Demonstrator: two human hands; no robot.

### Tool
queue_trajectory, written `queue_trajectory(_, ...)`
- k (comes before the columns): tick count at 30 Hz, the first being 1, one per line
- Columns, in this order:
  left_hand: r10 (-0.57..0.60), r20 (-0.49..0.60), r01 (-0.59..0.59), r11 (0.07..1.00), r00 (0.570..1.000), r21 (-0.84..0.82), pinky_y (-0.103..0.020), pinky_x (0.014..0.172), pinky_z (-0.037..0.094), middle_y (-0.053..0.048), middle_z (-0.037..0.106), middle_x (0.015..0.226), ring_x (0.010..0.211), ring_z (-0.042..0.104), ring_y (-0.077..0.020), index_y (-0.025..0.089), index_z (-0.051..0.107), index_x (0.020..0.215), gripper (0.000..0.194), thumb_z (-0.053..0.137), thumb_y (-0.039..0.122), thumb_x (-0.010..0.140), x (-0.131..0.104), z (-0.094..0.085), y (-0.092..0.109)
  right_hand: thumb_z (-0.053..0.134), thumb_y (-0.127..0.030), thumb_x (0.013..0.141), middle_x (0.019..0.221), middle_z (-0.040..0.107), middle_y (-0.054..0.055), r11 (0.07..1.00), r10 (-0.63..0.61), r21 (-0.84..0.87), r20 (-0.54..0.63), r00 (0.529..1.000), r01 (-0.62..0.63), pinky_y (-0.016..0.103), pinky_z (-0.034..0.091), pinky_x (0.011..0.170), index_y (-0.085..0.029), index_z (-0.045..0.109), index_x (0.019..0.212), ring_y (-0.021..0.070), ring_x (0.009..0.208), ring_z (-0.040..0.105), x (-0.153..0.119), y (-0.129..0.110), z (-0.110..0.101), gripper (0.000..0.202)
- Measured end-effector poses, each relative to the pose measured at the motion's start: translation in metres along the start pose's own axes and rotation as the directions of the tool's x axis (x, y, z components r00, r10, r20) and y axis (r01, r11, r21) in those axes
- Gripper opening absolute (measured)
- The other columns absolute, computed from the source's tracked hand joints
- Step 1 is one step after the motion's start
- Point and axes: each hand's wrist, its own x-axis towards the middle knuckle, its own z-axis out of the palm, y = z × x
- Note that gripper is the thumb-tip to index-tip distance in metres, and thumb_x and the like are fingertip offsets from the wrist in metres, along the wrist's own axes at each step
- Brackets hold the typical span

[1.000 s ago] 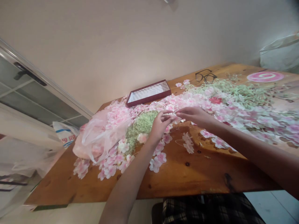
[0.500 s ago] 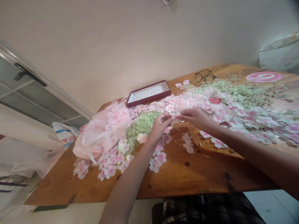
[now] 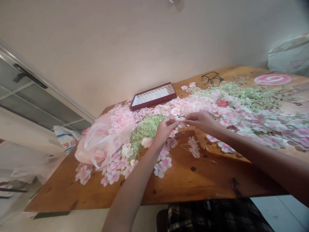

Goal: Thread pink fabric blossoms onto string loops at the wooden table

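My left hand point(image 3: 165, 128) and my right hand point(image 3: 201, 121) meet over the middle of the table, fingertips pinched close together. Between them is a small pale pink artificial flower point(image 3: 180, 120), partly covered by the fingers. Just left of my left hand lies a clump of light green artificial filler point(image 3: 149, 126). Loose pink and white artificial blossoms point(image 3: 166, 162) trail below it. A separate pair of whitish petals with a thin loop point(image 3: 194, 148) rests on the wood below my right hand.
Against the wall stands a shallow dark red box point(image 3: 154, 96) with a patterned lining. Eyeglasses point(image 3: 212, 79), green stems point(image 3: 251, 95) and a round pink disc point(image 3: 272, 79) are at the back right. A thin plastic bag point(image 3: 103, 141) of blossoms lies at left on the wooden table point(image 3: 188, 180).
Both hands stay in nearly the same place. More of the pale flower shows between the fingertips now. The rest of the table looks unchanged.
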Motion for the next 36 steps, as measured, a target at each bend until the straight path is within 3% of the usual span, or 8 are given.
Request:
queue_trajectory(6, 0.016, -0.183, 0.007, 0.992, 0.983, 0.123, -0.024, 0.063, 0.038, 0.0, 0.052, 0.068, 0.064, 0.049, -0.0105, 0.016, 0.053, 0.07, 0.021, 0.057, 0.035, 0.061, 0.009, -0.014, -0.007, 0.051, -0.029, 0.072, 0.075, 0.063, 0.002, 0.999, -0.032, 0.014, 0.06, 0.998, 0.031, 0.024, 0.039, 0.06, -0.019, 0.062, 0.075, 0.0145, 0.067, 0.055, 0.001, 0.008, 0.007, 0.015)
queue_trajectory(11, 0.038, -0.211, -0.007, 0.989, 0.977, 0.147, -0.023, 0.062, 0.038, 0.0, 0.052, 0.067, 0.064, 0.048, -0.0106, 0.016, 0.052, 0.07, 0.022, 0.056, 0.036, 0.062, 0.011, -0.019, -0.01, 0.049, -0.02, 0.073, 0.079, 0.061, 0.003, 0.96, -0.258, -0.037, 0.259, 0.931, 0.277, 0.024, 0.04, 0.065, -0.02, 0.062, 0.08, 0.0137, 0.07, 0.055, 0.002, 0.005, 0.027, 0.014)
queue_trajectory(16, 0.038, -0.19, -0.012, 0.99, 0.981, 0.139, -0.023, 0.062, 0.038, 0.0, 0.052, 0.068, 0.064, 0.049, -0.0107, 0.016, 0.052, 0.069, 0.023, 0.056, 0.036, 0.061, 0.011, -0.016, -0.012, 0.047, -0.02, 0.076, 0.081, 0.056, 0.007, 0.867, -0.38, -0.216, 0.298, 0.876, 0.449, 0.025, 0.038, 0.065, -0.016, 0.06, 0.078, 0.0159, 0.074, 0.052, 0.004, 0.003, 0.04, 0.013)
queue_trajectory(19, 0.024, -0.191, 0.001, 0.992, 0.981, 0.13, -0.023, 0.061, 0.038, 0.0, 0.052, 0.067, 0.063, 0.048, -0.0105, 0.016, 0.052, 0.07, 0.023, 0.057, 0.037, 0.061, 0.012, -0.015, -0.013, 0.046, -0.021, 0.076, 0.074, 0.057, 0.006, 0.868, -0.33, -0.292, 0.267, 0.905, 0.403, 0.024, 0.036, 0.06, -0.016, 0.057, 0.075, 0.0154, 0.067, 0.052, 0.002, 0.002, 0.039, 0.012)
queue_trajectory(22, 0.034, -0.192, -0.007, 0.99, 0.981, 0.141, -0.023, 0.061, 0.038, 0.0, 0.051, 0.067, 0.063, 0.048, -0.0107, 0.016, 0.052, 0.069, 0.023, 0.056, 0.037, 0.061, 0.012, -0.015, -0.013, 0.046, -0.024, 0.075, 0.067, 0.057, 0.003, 0.917, -0.222, -0.297, 0.181, 0.958, 0.268, 0.022, 0.034, 0.053, -0.017, 0.054, 0.075, 0.013, 0.058, 0.05, -0.001, 0.002, 0.033, 0.01)
queue_trajectory(27, 0.046, -0.167, -0.022, 0.989, 0.985, 0.143, -0.023, 0.062, 0.037, 0.0, 0.051, 0.068, 0.064, 0.048, -0.0108, 0.016, 0.051, 0.07, 0.022, 0.055, 0.037, 0.063, 0.009, -0.014, -0.01, 0.048, -0.025, 0.074, 0.07, 0.059, 0.002, 0.986, -0.11, -0.123, 0.035, 0.993, 0.114, 0.022, 0.037, 0.053, -0.018, 0.051, 0.078, 0.0126, 0.06, 0.053, -0.004, 0.003, 0.024, 0.009)
queue_trajectory(32, 0.039, -0.144, -0.017, 0.988, 0.989, 0.152, -0.023, 0.061, 0.036, 0.001, 0.05, 0.064, 0.061, 0.046, -0.0101, 0.016, 0.051, 0.068, 0.02, 0.055, 0.035, 0.063, 0.007, -0.01, -0.006, 0.052, -0.029, 0.071, 0.075, 0.061, 0.003, 0.982, -0.031, 0.185, -0.001, 1.0, 0.031, 0.025, 0.042, 0.059, -0.018, 0.052, 0.079, 0.0145, 0.069, 0.057, -0.001, 0.002, 0.019, 0.013)
queue_trajectory(36, 0.024, -0.098, -0.017, 0.997, 0.995, 0.071, -0.024, 0.063, 0.038, 0.001, 0.051, 0.067, 0.064, 0.048, -0.0107, 0.016, 0.051, 0.07, 0.021, 0.055, 0.036, 0.063, 0.005, -0.006, -0.006, 0.054, -0.033, 0.07, 0.076, 0.062, 0.004, 0.97, -0.039, 0.235, -0.072, 0.997, 0.055, 0.027, 0.043, 0.064, -0.017, 0.058, 0.073, 0.0155, 0.072, 0.057, 0.0, -0.003, 0.012, 0.017)
